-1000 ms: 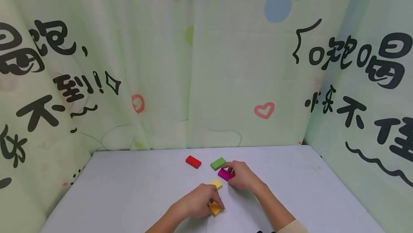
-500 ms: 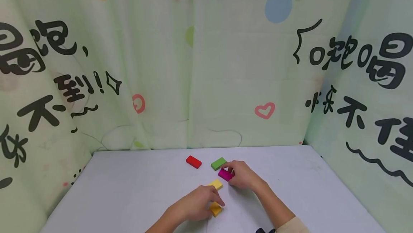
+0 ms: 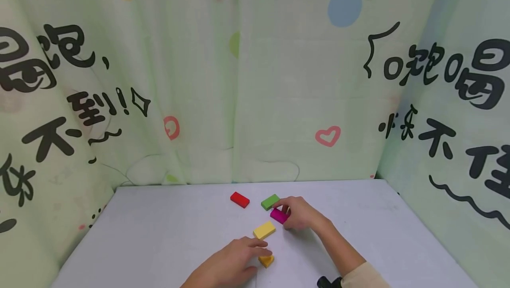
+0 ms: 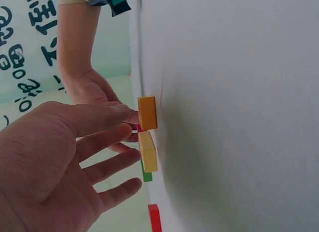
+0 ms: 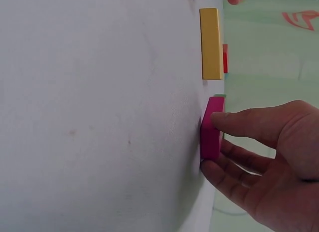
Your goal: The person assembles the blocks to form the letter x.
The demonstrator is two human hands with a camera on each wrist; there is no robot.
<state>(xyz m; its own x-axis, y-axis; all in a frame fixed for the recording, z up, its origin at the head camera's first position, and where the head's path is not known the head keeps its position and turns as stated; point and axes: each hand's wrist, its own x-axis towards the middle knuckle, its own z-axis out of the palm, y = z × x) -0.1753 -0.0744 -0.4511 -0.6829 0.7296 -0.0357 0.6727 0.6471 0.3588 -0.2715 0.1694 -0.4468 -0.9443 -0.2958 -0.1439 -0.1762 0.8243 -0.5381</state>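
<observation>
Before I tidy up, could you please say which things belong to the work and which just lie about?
Likely in the work:
magenta block, pinched by right hand
orange block, yellow block, near left hand
green block, near magenta block

Perhaps just lying about:
red block, lying apart

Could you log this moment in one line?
left hand: extended near orange rectangular block; right hand: pinching magenta rectangular block; nearby: pale-yellow rectangular block, green rectangular block, red rectangular block

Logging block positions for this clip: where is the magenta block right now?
In the head view, the magenta block is right of centre, held by the right hand, just in front of the green block.
</observation>
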